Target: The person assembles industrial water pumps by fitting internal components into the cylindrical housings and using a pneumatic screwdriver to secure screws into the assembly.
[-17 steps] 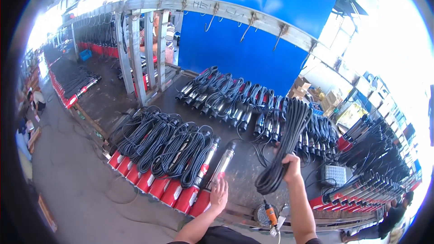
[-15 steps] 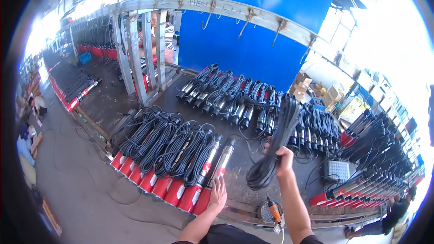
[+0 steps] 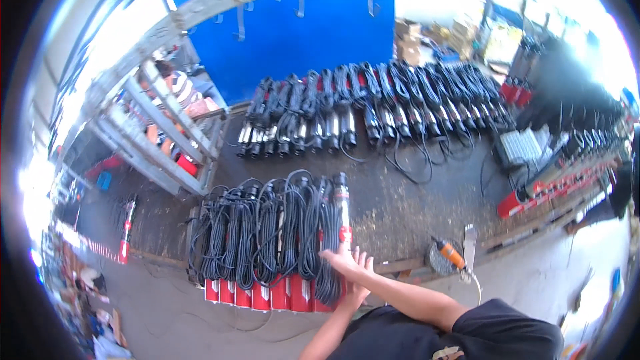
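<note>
My right hand (image 3: 342, 263) lies across the near end of a row of red-and-silver cylindrical pumps, fingers stretched out. It touches the bundle of black cable (image 3: 327, 283) that rests along the last pumps. Right beside this bundle, the silver upper part of the end pump (image 3: 343, 207) shows bare. Crossing under my right wrist, my left hand (image 3: 358, 292) is at the red lower end of that pump. Its fingers are mostly hidden. More coiled black cables (image 3: 267, 247) lie over the pumps to the left, whose red ends (image 3: 260, 298) stick out past the table edge.
A second row of pumps with coiled cables (image 3: 333, 100) lies farther back on the dark table (image 3: 393, 220). An orange power tool (image 3: 451, 253) sits at the front edge. A metal frame (image 3: 153, 140) stands left; racked red pumps (image 3: 567, 180) lie right. A person (image 3: 183, 90) is behind the frame.
The cable bundle, held up in my right hand before, now lies on the pumps at the row's end. My right hand has come left, over my left hand. The view has turned.
</note>
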A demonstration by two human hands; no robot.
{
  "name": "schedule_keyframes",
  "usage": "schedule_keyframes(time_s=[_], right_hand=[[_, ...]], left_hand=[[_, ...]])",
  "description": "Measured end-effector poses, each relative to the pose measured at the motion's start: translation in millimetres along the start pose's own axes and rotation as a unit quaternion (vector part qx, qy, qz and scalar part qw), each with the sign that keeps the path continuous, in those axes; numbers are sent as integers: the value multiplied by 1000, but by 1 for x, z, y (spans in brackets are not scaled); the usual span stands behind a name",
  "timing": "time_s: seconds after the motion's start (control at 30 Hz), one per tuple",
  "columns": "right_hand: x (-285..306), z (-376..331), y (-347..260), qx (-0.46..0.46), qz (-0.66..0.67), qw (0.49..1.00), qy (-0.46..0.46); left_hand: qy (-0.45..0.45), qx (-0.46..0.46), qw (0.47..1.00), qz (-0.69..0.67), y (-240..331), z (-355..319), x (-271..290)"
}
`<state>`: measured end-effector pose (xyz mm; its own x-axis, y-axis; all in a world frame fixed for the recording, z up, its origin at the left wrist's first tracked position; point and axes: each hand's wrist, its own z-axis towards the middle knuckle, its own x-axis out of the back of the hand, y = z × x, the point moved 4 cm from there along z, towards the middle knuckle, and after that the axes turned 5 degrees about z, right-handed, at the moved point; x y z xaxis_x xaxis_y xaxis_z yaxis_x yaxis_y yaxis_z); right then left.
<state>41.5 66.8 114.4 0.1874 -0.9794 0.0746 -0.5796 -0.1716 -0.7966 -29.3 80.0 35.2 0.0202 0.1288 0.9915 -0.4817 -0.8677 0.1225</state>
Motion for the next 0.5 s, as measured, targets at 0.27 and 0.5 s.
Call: schedule_keyframes(time_s=[0.27,0.5], right_hand=[[57,-22,13,272,-345,874,207],[389,-123,159,-112,-314,756,563]], left_hand=[[60,-135,961,-235,62,-5,31],[-37,100,879,-465,94,2,14]])
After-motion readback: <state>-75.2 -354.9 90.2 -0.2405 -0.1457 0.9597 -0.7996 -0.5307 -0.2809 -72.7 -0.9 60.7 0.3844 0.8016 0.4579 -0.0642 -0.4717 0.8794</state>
